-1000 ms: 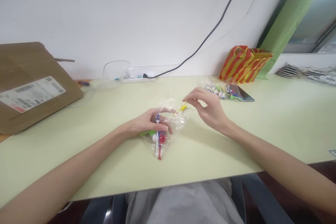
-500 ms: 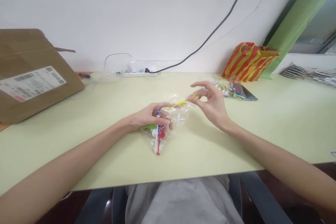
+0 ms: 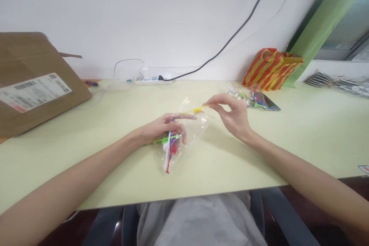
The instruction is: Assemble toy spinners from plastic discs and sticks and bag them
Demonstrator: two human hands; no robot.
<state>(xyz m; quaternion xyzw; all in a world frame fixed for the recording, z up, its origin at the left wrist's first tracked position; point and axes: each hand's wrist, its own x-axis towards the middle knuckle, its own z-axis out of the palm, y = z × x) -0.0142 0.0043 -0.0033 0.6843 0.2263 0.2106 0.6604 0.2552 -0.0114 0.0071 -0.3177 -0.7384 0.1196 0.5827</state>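
Note:
My left hand holds a clear plastic bag just over the table, its thumb on the bag and its index finger stretched toward the bag's far end. Inside the lower part hang thin plastic pieces: a white piece, a red piece, a green piece and some blue. With thumb and fingertips pinched, my right hand grips one end of a slim yellow plastic piece. The rest of that piece lies at the bag's upper end, beside my left index fingertip; whether it is inside the film I cannot tell.
Behind my right hand lie another clear bag of coloured pieces and a dark tablet-like device. A red-and-yellow striped bag stands by the wall. At left is a cardboard box; a power strip sits at the back.
My right hand's raised fingers have closed into the pinch, and the yellow piece has shifted slightly up. The lower bag with its pieces has moved a little left and down.

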